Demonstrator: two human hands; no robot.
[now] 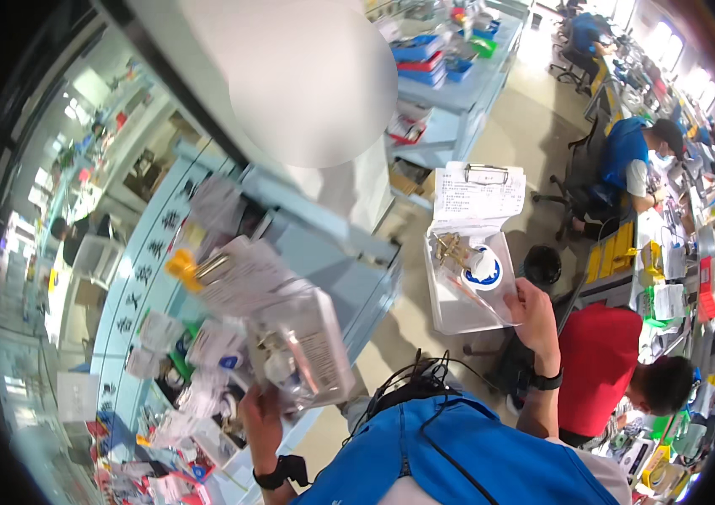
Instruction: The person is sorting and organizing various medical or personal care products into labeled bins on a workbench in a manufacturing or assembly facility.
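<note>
My right hand [534, 318] grips the near right corner of a white plastic tray [462, 318], held up above the floor. Inside lie brass-coloured metal parts [451, 251], a round white piece with a blue rim [483, 268] and a clear bag. A printed sheet [477, 198] under a metal clip stands at the tray's far edge. My left hand [263, 414] is closed on the lower left side of a second plastic tray [336, 366], blurred by motion. It carries bagged parts [283, 364] and a clipped paper [248, 282] with a yellow clip [182, 268] beside it.
Pale blue shelving [324, 261] on the left holds several trays with papers. A large white rounded object [315, 84] fills the top. Seated people in blue [627, 156] and red [597, 366] work along the right bench. A black bin [542, 264] stands on the floor.
</note>
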